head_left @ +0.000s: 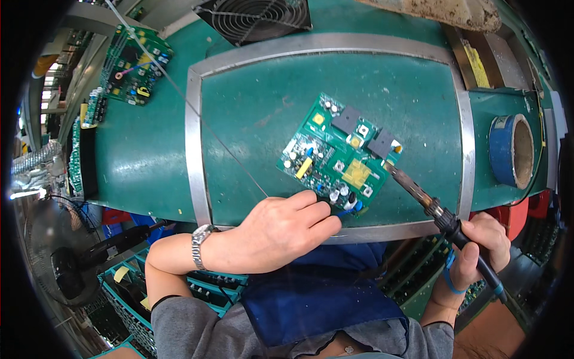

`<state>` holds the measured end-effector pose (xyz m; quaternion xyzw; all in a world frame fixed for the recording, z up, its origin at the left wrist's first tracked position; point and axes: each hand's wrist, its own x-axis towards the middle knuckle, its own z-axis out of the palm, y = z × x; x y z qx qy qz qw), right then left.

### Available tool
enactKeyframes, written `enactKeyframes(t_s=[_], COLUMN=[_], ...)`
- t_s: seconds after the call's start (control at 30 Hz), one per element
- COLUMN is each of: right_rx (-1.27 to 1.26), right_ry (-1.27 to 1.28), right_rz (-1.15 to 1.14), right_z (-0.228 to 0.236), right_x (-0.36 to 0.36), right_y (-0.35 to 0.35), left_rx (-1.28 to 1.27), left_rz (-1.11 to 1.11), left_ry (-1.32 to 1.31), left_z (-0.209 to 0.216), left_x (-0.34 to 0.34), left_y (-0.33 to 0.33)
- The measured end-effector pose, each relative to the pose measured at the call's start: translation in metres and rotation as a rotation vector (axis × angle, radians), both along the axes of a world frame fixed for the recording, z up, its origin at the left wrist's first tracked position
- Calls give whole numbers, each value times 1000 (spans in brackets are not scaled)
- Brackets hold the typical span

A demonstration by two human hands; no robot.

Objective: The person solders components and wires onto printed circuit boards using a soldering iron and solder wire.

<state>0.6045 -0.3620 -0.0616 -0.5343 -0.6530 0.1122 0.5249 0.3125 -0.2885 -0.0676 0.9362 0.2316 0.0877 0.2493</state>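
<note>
1. Two green circuit boards lie on the green desk (149, 179): a spare board (130, 64) far off at the upper left, next to a rack of more boards (89, 107) at the desk's edge, and the working board (336, 152) near the middle, inside a metal frame (192, 137).
2. A thin solder wire (197, 110) runs slantwise from the upper left down to the left hand (281, 230).
3. That left hand, with a metal watch (200, 242) on its wrist, rests on the near rail of the frame. Its fingers are curled and pressed together on the wire's end, and the fingertips touch the near corner of the working board beside a blue part.
4. To the right, the soldering iron (418, 191) slants up from the right hand (478, 248), which is wrapped tight round the black handle. The iron's tip sits at the right edge of the working board, by a black square part.
5. Far right, a roll of blue tape (508, 152) stands on its side, well apart from the board. A fan grille (254, 18) sits at the top.
6. Judging by the pose, a joint at the board's right edge is being soldered. The next move likely calls for bringing the wire's end over to meet the hot tip, since the two are apart now, while holding the board steady.
</note>
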Motion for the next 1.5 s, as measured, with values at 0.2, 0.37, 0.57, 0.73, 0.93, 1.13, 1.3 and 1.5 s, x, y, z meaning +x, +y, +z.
enactKeyframes(t_s=[0.2, 0.37, 0.57, 0.73, 0.93, 1.13, 1.3, 1.5], right_rx=[-42, -131, -221, -229, -185, -179, -200, -208], right_ry=[-94, -132, -139, -183, -218, -239, -228, -281], right_rz=[237, 355, 515, 562, 645, 652, 694, 718], right_z=[10, 12, 12, 17, 10, 20, 13, 21], right_x=[-1, 1, 1, 1, -2, 5, 2, 2], right_y=[27, 41, 56, 63, 75, 71, 77, 73], left_rx=[-335, 51, 11, 4, 3, 38, 27, 47], left_rz=[318, 371, 369, 347, 371, 337, 356, 335], left_ry=[-241, -181, -211, -231, -223, -230, -224, -219], left_z=[27, 3, -3, -4, -9, -6, -10, -9], left_x=[-4, -3, -4, -2, -4, -1, -3, 0], left_y=[29, 23, 14, 17, 14, 15, 15, 16])
